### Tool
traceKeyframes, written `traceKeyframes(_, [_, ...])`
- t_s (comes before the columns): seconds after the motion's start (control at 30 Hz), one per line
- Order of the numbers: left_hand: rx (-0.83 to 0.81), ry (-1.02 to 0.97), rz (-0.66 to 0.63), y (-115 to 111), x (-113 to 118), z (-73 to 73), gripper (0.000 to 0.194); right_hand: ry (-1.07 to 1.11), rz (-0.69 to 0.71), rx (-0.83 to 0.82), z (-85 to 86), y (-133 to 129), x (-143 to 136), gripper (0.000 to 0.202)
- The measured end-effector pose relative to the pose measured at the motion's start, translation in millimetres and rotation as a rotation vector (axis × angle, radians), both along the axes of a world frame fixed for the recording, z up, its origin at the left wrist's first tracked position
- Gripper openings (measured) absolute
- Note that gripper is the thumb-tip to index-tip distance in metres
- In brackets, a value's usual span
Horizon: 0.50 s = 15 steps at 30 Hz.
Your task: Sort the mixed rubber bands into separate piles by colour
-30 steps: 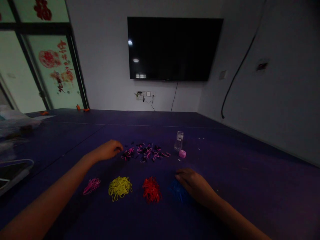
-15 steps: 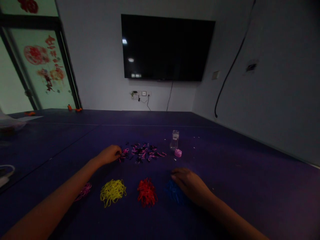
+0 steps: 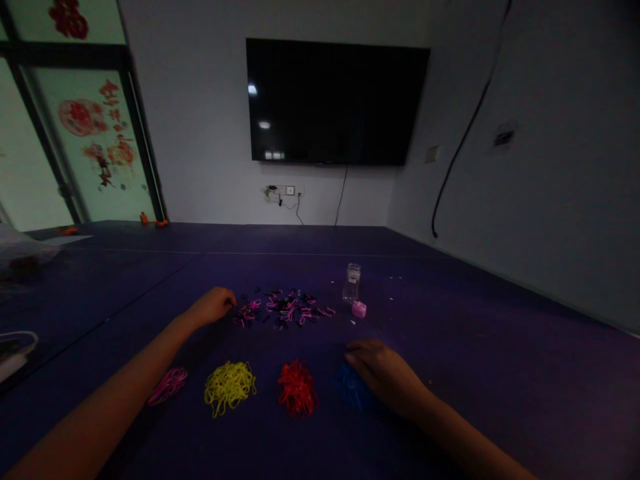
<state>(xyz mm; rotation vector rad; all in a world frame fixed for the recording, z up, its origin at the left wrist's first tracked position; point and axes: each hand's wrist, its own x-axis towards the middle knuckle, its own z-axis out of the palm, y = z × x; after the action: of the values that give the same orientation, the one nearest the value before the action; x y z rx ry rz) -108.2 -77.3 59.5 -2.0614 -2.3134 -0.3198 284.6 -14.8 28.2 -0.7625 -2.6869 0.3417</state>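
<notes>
My left hand (image 3: pixel 215 305) is just left of a mixed pile of pink and black rubber bands (image 3: pixel 290 307), with its fingers curled together. Whatever is between its fingertips is too small to make out. My right hand (image 3: pixel 385 370) rests palm down over the right side of a blue rubber band pile (image 3: pixel 351 387), partly hiding it, with its fingers stretched out. Between my arms lie a yellow rubber band pile (image 3: pixel 230 387) and a red rubber band pile (image 3: pixel 297 388). Pink rubber bands (image 3: pixel 169 385) sit beside my left forearm.
A clear plastic bottle (image 3: pixel 352 283) stands beyond the right hand, with a pink cap (image 3: pixel 359 309) beside it. Small white scraps lie around them. At the left edge are a plastic bag (image 3: pixel 25 257) and a white object with a cord (image 3: pixel 14 360). All rest on a purple surface (image 3: pixel 480 373).
My left hand has drawn slightly left, away from the mixed pile's edge. My right hand stays over the blue bands. The whole view has shifted slightly.
</notes>
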Motion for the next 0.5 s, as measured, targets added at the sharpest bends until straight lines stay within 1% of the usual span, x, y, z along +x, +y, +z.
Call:
traceKeyframes(0.13, [-0.008, -0.006, 0.042, 0, -3, 1.3, 0.025, 0.021, -0.003, -0.005, 1.0, -1, 0, 0.039])
traceKeyframes(0.3, [-0.072, -0.055, -0.052, 2, 7, -2.7, 0.016, 0.020, 0.001, -0.006, 2.5, -3, 0, 0.040])
traceKeyframes(0.37, [-0.076, -0.027, -0.058, 3, 11, -6.6, 0.016, 0.017, -0.003, -0.004, 1.9, -2, 0, 0.039])
traceKeyframes(0.5, [-0.045, 0.075, -0.029, 5, 12, -12.9, 0.016, -0.013, -0.015, 0.006, 0.5, -1, 0, 0.040])
